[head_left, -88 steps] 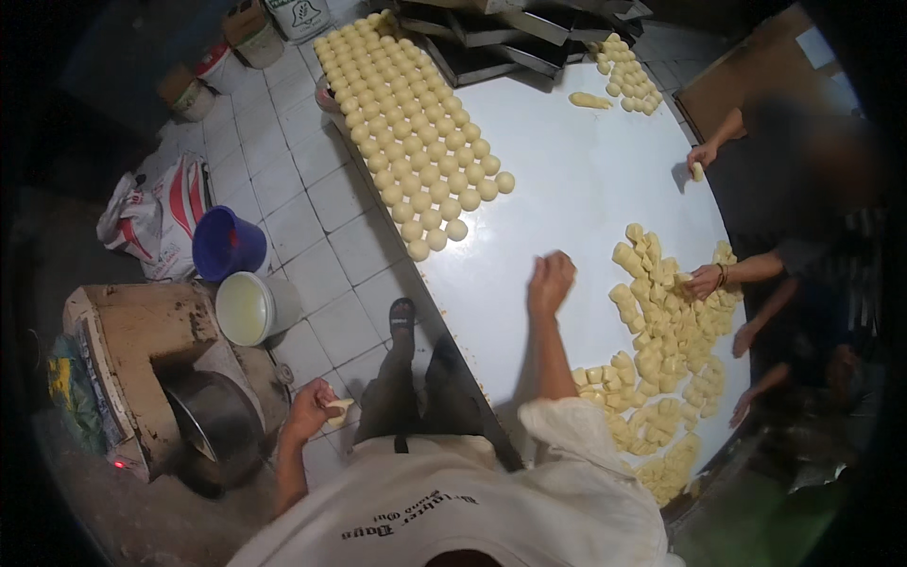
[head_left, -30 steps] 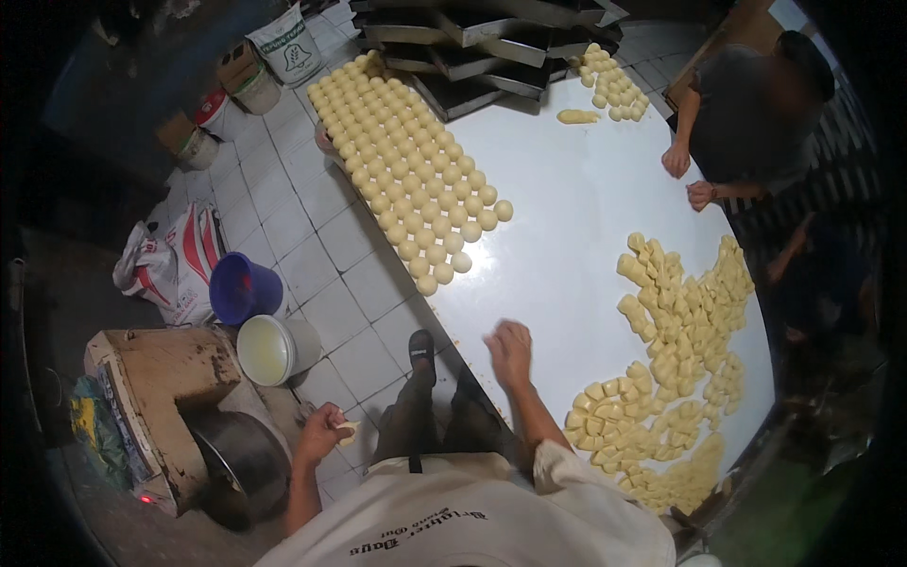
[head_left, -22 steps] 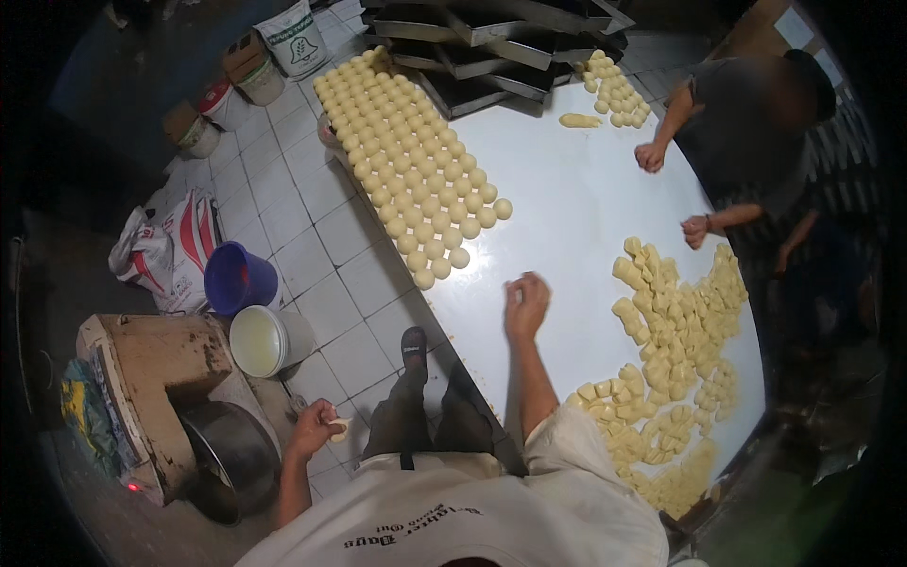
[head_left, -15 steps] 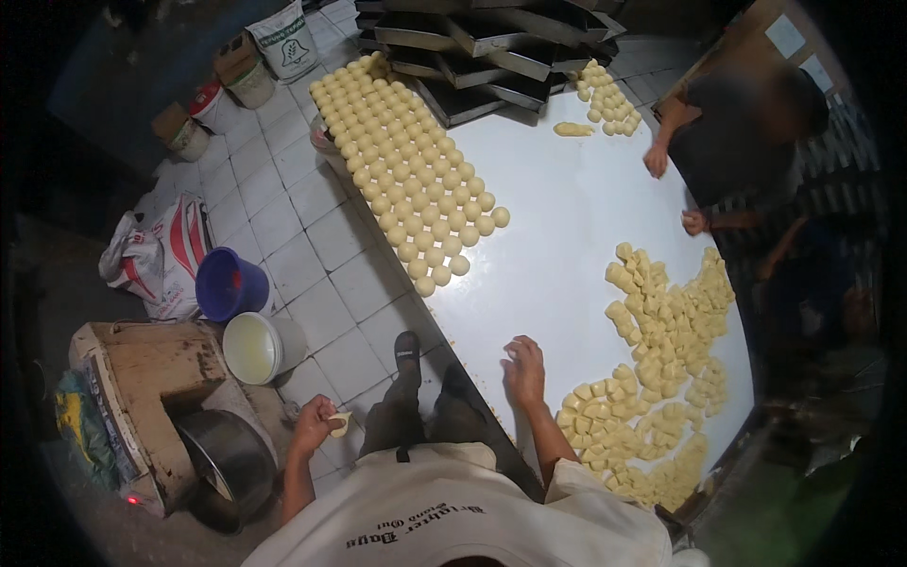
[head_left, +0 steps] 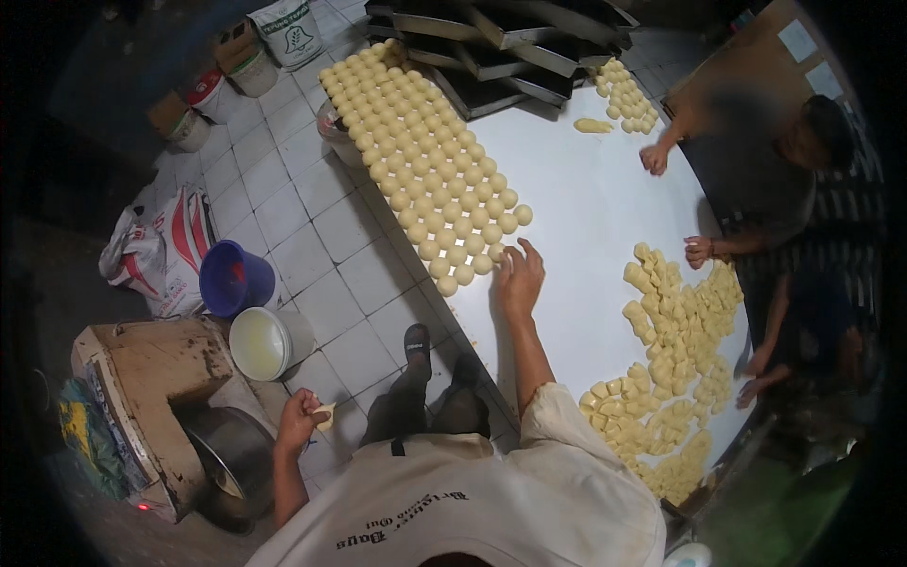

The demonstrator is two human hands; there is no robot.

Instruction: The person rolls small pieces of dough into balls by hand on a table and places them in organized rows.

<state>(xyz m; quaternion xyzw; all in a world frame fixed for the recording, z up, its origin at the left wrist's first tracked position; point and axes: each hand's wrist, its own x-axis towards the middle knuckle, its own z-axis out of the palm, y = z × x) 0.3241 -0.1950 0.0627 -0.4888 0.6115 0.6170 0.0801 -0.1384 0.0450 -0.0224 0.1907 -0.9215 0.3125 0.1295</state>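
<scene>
My left hand is closed on a small flat piece of pale dough, held low over the floor left of the table. My right hand is over the white table, fingers stretched and apart. Its fingertips are beside a dough ball at the near end of long rows of round dough balls; whether they touch it I cannot tell. To the right lies a large heap of cut dough pieces.
Dark metal trays are stacked at the far end, near more dough balls and a flattened dough piece. Co-workers' hands rest along the right edge. A purple bucket, a white bucket and a metal bowl machine stand left.
My right hand has moved forward to the rows, where one more ball now sits at the near end. My left hand still holds its dough. A co-worker's hands have appeared at the lower right edge.
</scene>
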